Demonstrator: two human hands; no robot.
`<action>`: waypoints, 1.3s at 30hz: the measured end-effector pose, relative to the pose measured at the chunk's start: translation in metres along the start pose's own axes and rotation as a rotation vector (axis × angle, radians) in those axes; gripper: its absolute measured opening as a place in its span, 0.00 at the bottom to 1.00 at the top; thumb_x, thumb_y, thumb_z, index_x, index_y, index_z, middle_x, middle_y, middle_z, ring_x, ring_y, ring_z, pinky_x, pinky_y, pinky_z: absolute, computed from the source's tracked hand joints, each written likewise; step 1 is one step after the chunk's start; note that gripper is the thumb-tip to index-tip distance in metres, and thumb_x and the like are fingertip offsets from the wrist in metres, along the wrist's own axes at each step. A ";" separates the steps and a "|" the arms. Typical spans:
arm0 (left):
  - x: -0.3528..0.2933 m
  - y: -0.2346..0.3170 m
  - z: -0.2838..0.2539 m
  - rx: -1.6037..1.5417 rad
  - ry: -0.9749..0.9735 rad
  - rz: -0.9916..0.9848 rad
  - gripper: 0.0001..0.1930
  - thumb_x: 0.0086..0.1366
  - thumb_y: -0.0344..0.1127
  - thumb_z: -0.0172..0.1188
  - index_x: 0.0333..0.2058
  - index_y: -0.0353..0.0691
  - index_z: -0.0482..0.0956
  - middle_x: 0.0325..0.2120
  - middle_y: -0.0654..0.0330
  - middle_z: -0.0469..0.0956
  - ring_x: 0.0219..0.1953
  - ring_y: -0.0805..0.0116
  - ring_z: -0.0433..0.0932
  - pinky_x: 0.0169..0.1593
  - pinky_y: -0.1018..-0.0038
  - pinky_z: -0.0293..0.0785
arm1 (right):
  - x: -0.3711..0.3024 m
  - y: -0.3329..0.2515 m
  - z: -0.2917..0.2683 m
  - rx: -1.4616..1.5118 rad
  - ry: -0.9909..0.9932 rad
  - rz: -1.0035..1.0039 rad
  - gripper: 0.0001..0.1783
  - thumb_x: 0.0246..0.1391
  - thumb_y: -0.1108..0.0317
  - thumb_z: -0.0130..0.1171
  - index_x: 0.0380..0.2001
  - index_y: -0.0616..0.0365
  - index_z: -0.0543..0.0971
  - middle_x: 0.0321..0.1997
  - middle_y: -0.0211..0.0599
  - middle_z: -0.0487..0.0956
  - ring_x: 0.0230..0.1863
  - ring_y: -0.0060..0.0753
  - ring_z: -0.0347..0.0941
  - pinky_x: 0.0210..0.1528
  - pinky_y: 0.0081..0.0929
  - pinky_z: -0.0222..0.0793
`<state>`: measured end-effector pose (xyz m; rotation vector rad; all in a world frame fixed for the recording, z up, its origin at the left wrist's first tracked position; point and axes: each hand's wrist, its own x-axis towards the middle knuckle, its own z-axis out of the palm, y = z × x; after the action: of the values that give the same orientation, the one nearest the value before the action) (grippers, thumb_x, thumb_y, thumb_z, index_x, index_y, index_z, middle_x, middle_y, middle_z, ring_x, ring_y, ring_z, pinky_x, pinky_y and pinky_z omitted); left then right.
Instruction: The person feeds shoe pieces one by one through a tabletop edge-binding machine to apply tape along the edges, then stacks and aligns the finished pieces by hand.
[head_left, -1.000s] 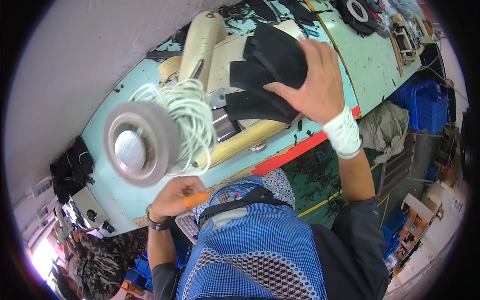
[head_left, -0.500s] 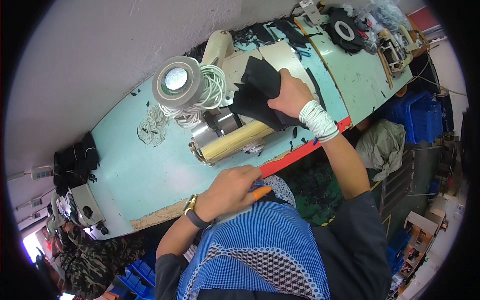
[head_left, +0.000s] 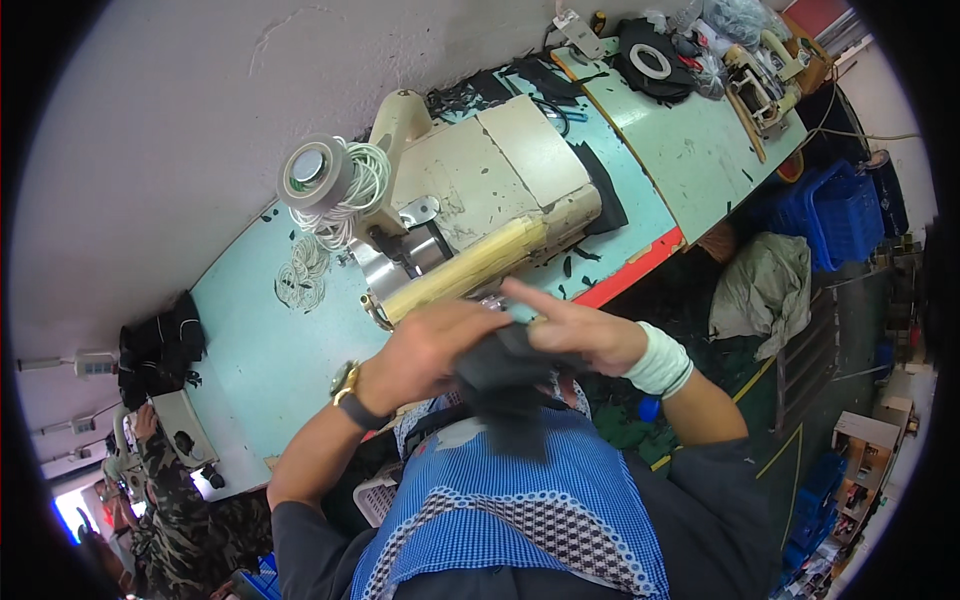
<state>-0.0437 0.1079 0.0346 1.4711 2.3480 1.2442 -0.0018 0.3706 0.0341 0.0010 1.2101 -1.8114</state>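
Both my hands are over my lap at the front edge of the work table, with black fabric pieces (head_left: pixel 510 385) between them, blurred by motion. My left hand (head_left: pixel 430 345) grips the fabric's left side, its fingers closed over the top. My right hand (head_left: pixel 590 335) pinches the right side, one finger pointing out. White cord (head_left: pixel 662 358) wraps my right wrist. Just beyond stands a cream sewing machine (head_left: pixel 470 165) with a yellow-taped front (head_left: pixel 465 268). A tape roll (head_left: pixel 330 172) and looped white cord (head_left: pixel 360 180) sit on its head.
A loose white cord bundle (head_left: pixel 302 275) lies on the pale blue table (head_left: pixel 240 330). Black cloth (head_left: pixel 605 190) lies right of the machine. Blue crates (head_left: pixel 835 215) and a grey sack (head_left: pixel 765 290) stand at right. A person in camouflage clothing (head_left: pixel 180 515) works at far left.
My right hand has brought the black fabric from the top of the machine down to my lap. My left hand has moved slightly left and up, and now holds the fabric too.
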 end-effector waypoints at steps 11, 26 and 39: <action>-0.051 0.036 0.057 -1.132 0.816 -0.766 0.27 0.56 0.29 0.70 0.53 0.34 0.72 0.45 0.60 0.78 0.45 0.71 0.77 0.49 0.74 0.74 | 0.039 0.043 0.082 -0.533 0.349 -0.479 0.42 0.58 0.51 0.61 0.60 0.74 0.56 0.55 0.63 0.64 0.57 0.57 0.67 0.60 0.41 0.63; -0.136 0.055 0.073 -1.448 0.977 -0.709 0.34 0.59 0.42 0.66 0.59 0.28 0.64 0.55 0.37 0.70 0.58 0.47 0.71 0.62 0.51 0.68 | 0.080 0.068 0.089 -1.000 0.212 -0.456 0.18 0.57 0.59 0.58 0.36 0.66 0.72 0.31 0.50 0.76 0.36 0.55 0.75 0.37 0.46 0.70; -0.129 0.046 0.070 -1.497 1.075 -0.640 0.21 0.63 0.27 0.62 0.54 0.32 0.71 0.47 0.53 0.78 0.47 0.65 0.80 0.52 0.69 0.79 | 0.022 0.067 0.059 0.136 0.316 -0.442 0.18 0.62 0.76 0.50 0.55 0.67 0.69 0.50 0.36 0.78 0.48 0.26 0.74 0.52 0.21 0.69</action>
<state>0.0897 0.0553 -0.0209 -0.4686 0.9726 2.7462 0.0583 0.3069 0.0054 0.1088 1.3802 -2.3449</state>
